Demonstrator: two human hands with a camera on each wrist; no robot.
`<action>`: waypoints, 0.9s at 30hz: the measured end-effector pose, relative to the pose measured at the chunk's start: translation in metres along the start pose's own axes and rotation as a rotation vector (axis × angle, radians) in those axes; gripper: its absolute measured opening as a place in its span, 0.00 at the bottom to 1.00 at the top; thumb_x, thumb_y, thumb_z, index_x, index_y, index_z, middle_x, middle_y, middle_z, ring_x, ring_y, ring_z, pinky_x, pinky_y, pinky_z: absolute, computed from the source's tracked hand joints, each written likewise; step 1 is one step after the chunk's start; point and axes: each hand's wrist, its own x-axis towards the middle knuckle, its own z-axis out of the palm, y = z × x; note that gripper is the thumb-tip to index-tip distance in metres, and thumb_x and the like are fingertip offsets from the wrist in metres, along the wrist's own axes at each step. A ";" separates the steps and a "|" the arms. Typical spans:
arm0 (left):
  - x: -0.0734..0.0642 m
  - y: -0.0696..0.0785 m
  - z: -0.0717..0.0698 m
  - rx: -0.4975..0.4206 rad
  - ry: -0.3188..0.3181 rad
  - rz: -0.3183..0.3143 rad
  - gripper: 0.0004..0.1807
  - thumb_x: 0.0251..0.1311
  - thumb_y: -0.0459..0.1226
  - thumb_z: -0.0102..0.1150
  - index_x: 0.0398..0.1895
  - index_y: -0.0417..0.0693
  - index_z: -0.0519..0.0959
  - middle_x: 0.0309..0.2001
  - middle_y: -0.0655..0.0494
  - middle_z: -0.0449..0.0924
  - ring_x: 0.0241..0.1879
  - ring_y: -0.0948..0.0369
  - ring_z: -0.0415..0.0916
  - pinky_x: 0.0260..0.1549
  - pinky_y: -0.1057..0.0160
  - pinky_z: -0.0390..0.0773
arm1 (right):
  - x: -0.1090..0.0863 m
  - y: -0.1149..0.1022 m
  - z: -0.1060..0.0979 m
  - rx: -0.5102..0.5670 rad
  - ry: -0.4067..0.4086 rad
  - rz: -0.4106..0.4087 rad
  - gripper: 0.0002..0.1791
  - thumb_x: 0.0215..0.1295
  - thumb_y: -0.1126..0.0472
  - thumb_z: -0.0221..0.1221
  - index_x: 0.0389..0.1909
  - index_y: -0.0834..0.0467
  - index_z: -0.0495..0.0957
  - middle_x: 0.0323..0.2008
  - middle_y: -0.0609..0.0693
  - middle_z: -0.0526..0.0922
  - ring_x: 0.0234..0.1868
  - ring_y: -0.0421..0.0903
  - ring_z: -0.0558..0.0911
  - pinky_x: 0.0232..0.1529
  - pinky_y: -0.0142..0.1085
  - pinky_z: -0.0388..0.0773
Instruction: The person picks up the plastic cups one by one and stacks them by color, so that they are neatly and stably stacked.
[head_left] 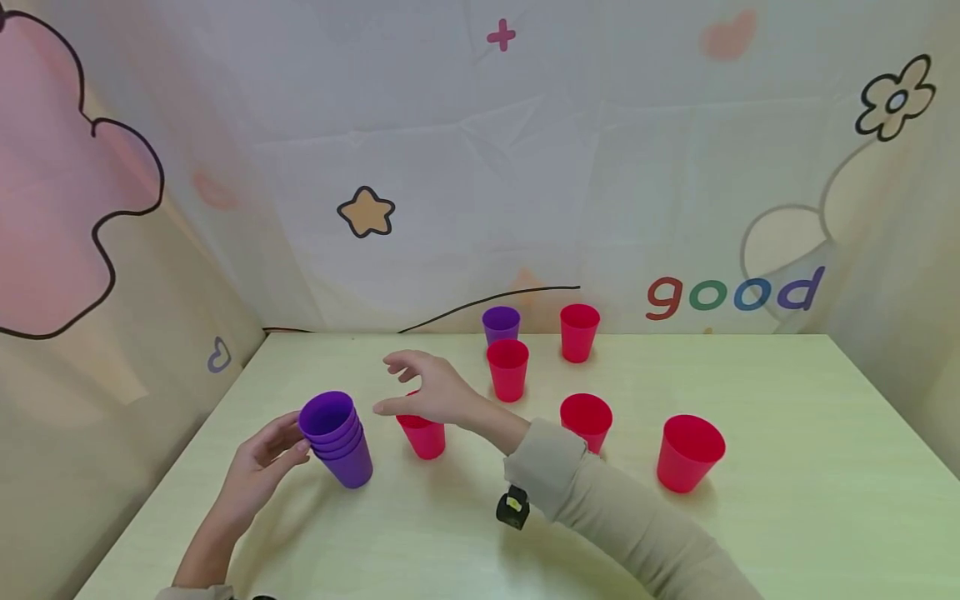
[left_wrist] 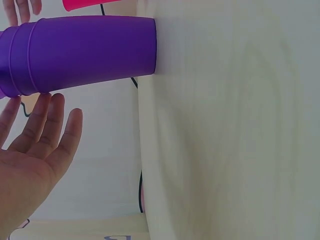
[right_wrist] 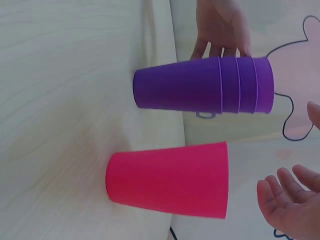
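A stack of several nested purple cups (head_left: 347, 450) stands upright on the table at the left. My left hand (head_left: 258, 475) is at its left side, fingertips right at the upper cups; in the left wrist view the fingers (left_wrist: 67, 132) are spread and fairly straight beside the stack (left_wrist: 95, 52). To the right of the stack stands a single red cup (head_left: 425, 439), partly hidden in the head view by my right hand (head_left: 431, 392). That hand hovers over the red cup's rim, thumb and fingers apart, holding nothing. In the right wrist view the red cup (right_wrist: 167, 180) is seen whole.
Farther back stand a purple cup (head_left: 501, 321), a red cup (head_left: 507, 372) in front of it, and another red cup (head_left: 579, 333). Two more red cups stand at the right, one (head_left: 585, 414) partly behind my right sleeve, the other (head_left: 688, 454) beyond it. A printed cloth (head_left: 450, 125) hangs behind the table.
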 end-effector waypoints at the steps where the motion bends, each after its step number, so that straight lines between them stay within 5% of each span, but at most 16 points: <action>1: 0.000 0.000 0.000 -0.002 -0.001 0.002 0.18 0.59 0.23 0.50 0.54 0.25 0.65 0.41 0.66 0.78 0.40 0.70 0.75 0.34 0.71 0.77 | 0.000 0.002 -0.002 0.001 0.016 0.009 0.34 0.51 0.52 0.66 0.60 0.55 0.67 0.51 0.48 0.74 0.51 0.43 0.72 0.41 0.31 0.74; 16: 0.000 0.001 0.000 -0.004 0.003 -0.002 0.18 0.59 0.23 0.50 0.54 0.27 0.66 0.41 0.66 0.78 0.40 0.70 0.75 0.34 0.71 0.77 | 0.012 0.027 -0.018 0.038 0.301 0.108 0.34 0.52 0.53 0.65 0.59 0.57 0.66 0.54 0.54 0.72 0.54 0.51 0.70 0.45 0.42 0.74; 27: 0.000 0.000 -0.001 -0.011 -0.002 -0.009 0.18 0.59 0.23 0.50 0.54 0.28 0.67 0.41 0.66 0.78 0.40 0.70 0.75 0.34 0.70 0.77 | 0.026 0.044 -0.027 0.033 0.585 0.069 0.33 0.50 0.56 0.67 0.57 0.62 0.68 0.50 0.55 0.74 0.51 0.51 0.72 0.49 0.41 0.72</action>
